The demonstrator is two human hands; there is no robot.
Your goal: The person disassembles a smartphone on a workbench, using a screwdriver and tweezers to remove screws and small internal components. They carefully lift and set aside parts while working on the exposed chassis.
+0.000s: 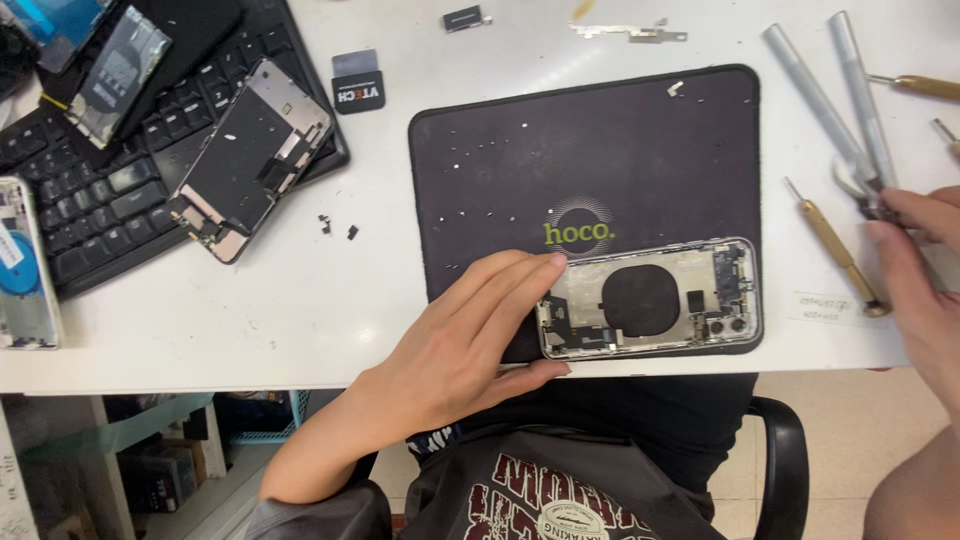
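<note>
An opened phone housing (650,298) with a round black coil lies on a black work mat (600,140) near the table's front edge. My left hand (470,335) rests flat on the mat, its fingertips touching the housing's left end. My right hand (920,270) is at the right edge of the view, fingers closed on a metal tool (862,185), perhaps tweezers, among the screwdrivers.
A black keyboard (110,200) at the left carries a detached phone screen (250,160) and a battery (118,75). Another phone body (25,265) lies far left. Screwdrivers (835,240) and silver handles (820,95) lie right of the mat. Tiny screws dot the mat.
</note>
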